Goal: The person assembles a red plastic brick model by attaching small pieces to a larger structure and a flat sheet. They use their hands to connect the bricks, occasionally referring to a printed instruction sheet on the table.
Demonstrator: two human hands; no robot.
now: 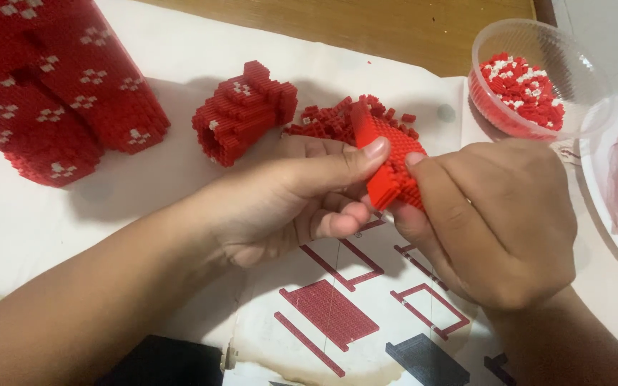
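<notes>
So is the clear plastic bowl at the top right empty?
No, the clear plastic bowl holds a heap of small red and white bricks.

Two bare forearms were seen, sleeveless to the frame's lower edge; left hand (287, 196) and right hand (495, 221) were ungloved, nails trimmed short.

1 head camera looks steeply down, close over the table (409, 28).

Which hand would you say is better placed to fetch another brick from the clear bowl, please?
Probably the right hand: the clear bowl of red and white bricks sits just beyond it, while the left hand steadies the red brick panel.
</notes>
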